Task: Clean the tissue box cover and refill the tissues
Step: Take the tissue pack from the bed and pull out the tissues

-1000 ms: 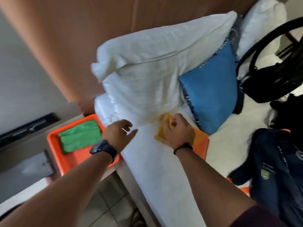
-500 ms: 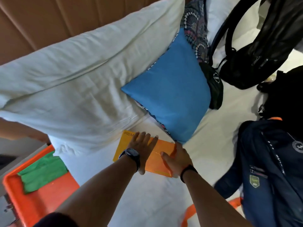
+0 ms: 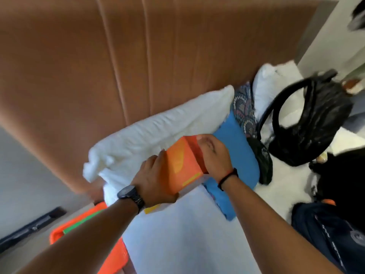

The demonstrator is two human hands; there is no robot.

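An orange and yellow tissue box is held up above the white bed, tilted on end. My left hand grips its lower left side, the wrist wearing a black watch. My right hand clasps its upper right end, with a thin black band on the wrist. An orange tray sits on the side table at the lower left, and a green cloth lies in it, mostly hidden by my left forearm.
A white pillow and a blue cushion lean against the brown padded headboard. A black bag and a dark blue backpack lie on the bed to the right.
The tissue box lay flat on the bed under both hands; now both hands have lifted it and tipped it upright. The view has tilted up toward the headboard.
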